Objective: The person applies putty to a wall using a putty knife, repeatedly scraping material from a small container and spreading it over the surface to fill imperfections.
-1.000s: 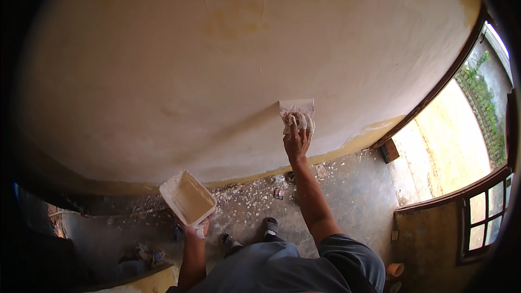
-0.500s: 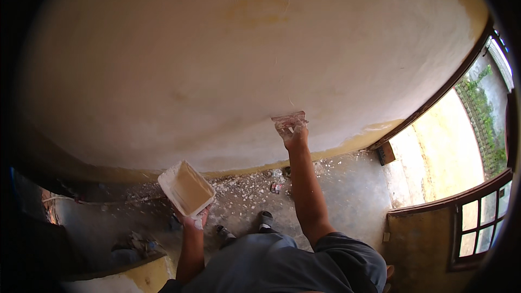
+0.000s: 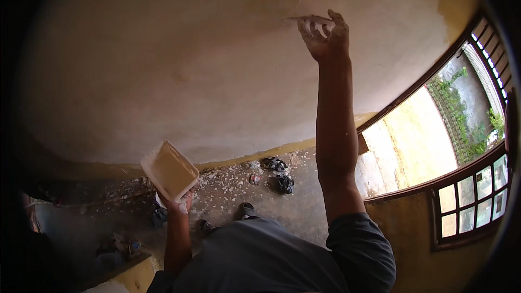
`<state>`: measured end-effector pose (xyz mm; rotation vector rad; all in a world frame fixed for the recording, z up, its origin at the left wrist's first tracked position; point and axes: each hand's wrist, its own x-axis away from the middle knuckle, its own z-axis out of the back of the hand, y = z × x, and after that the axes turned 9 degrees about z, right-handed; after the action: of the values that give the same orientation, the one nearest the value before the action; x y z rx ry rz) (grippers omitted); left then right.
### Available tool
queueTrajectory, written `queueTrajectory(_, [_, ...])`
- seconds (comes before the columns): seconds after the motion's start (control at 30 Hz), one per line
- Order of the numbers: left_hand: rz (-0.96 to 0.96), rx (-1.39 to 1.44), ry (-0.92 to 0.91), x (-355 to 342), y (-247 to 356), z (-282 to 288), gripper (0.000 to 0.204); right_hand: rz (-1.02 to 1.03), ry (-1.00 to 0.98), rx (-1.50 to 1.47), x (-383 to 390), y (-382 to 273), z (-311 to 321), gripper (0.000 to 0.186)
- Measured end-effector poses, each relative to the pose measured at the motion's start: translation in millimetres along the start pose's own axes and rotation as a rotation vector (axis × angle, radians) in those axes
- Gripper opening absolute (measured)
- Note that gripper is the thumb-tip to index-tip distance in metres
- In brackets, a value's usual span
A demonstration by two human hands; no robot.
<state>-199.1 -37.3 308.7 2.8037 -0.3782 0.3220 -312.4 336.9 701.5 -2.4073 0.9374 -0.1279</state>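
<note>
My left hand [image 3: 173, 203] holds a pale rectangular plastic tray [image 3: 169, 170] of cream paste from beneath, low on the left. My right arm is stretched up, and my right hand [image 3: 325, 37], coated in white residue, grips a thin flat scraper [image 3: 297, 18] against the wall [image 3: 190, 87], which is mostly whitish with yellow patches. The scraper is seen nearly edge-on, partly hidden by my fingers.
Along the wall's foot lie white flakes, black plastic bags [image 3: 285, 184] and other debris on the concrete floor [image 3: 293, 206]. At the right are a bright open doorway [image 3: 407, 146] and a brown-framed window [image 3: 471, 201]. More clutter [image 3: 116, 249] lies lower left.
My right hand with the scraper has moved from the wall's lower middle to much higher up and right. The tray in my left hand appears slightly higher and further left.
</note>
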Motion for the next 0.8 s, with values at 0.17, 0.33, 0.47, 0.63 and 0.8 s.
queueTrajectory(0.17, [0.0, -0.006, 0.0, 6.0, 2.2, 7.0, 0.057, 0.035, -0.207, -0.027, -9.1, -63.6, -63.5, 0.045])
queueTrajectory(0.33, [-0.001, -0.011, 0.013, 5.2, -3.9, 12.2, 0.057, 0.16, -0.481, 0.062, -87.4, -131.5, -115.7, 0.023])
queueTrajectory(0.47, [-0.027, 0.006, 0.029, 5.2, -2.3, 14.2, 0.057, 0.585, -0.341, 0.201, -73.1, -145.5, -176.6, 0.023])
queueTrajectory(0.63, [-0.047, 0.022, 0.046, 4.8, -5.2, 12.8, 0.057, 1.317, -0.214, 0.989, -43.4, -168.0, -219.3, 0.031])
queueTrajectory(0.8, [-0.072, 0.043, 0.102, 7.7, -5.3, 8.8, 0.057, 2.193, -0.471, 1.595, -85.0, -150.8, -211.8, 0.04])
